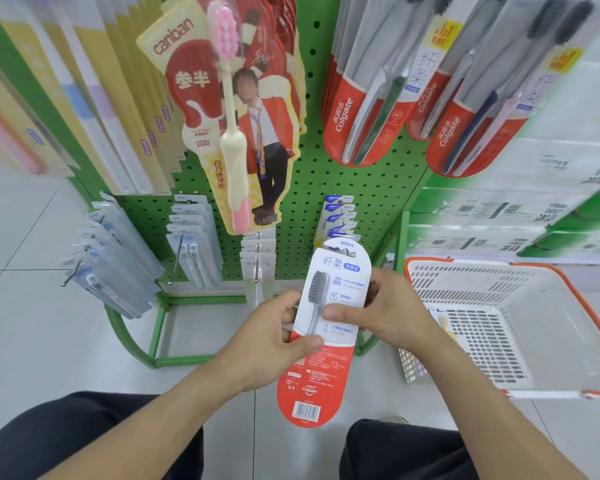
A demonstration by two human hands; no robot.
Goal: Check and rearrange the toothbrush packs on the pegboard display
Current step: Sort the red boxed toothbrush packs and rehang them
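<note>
I hold one Colgate toothbrush pack (329, 299) with its back side facing me, white at the top, red at the bottom with a barcode. My left hand (274, 336) grips its left edge, thumb across the front. My right hand (378, 311) grips its right edge, thumb pressed on the card. The green pegboard (329, 178) stands right behind it. More Colgate packs (368, 98) hang at the upper right. A red and cream canban pack (222, 109) with a pink brush hangs at the upper middle.
Rows of pale blue and white packs (118, 258) hang on lower hooks at the left. A white shopping basket with an orange rim (499, 320) sits on the floor at the right. Boxed goods (520, 216) are stacked behind it. My knees are at the bottom edge.
</note>
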